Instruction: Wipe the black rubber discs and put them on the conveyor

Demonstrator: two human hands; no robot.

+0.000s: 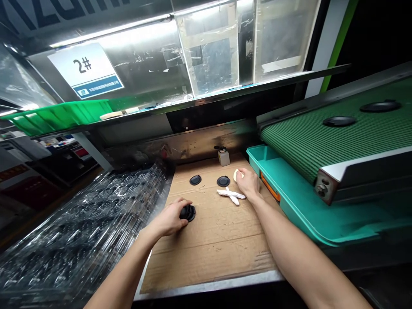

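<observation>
Gripping a round black plastic part (192, 213) near the left edge of the cardboard-topped desk (206, 253) is the left hand (174, 216). The right hand (248, 183) pinches a rounded cream piece (237, 175)

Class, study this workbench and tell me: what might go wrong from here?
1. The small white bottle with a dark cap stands near the right hand, so a careless reach might tip it.
2. The crossed white strips lie loose beside that hand; its wrist might sweep them off the brown cardboard sheet toward the teal plastic bin.
3. The flat black disc nearest the right hand might be nudged too.
</observation>
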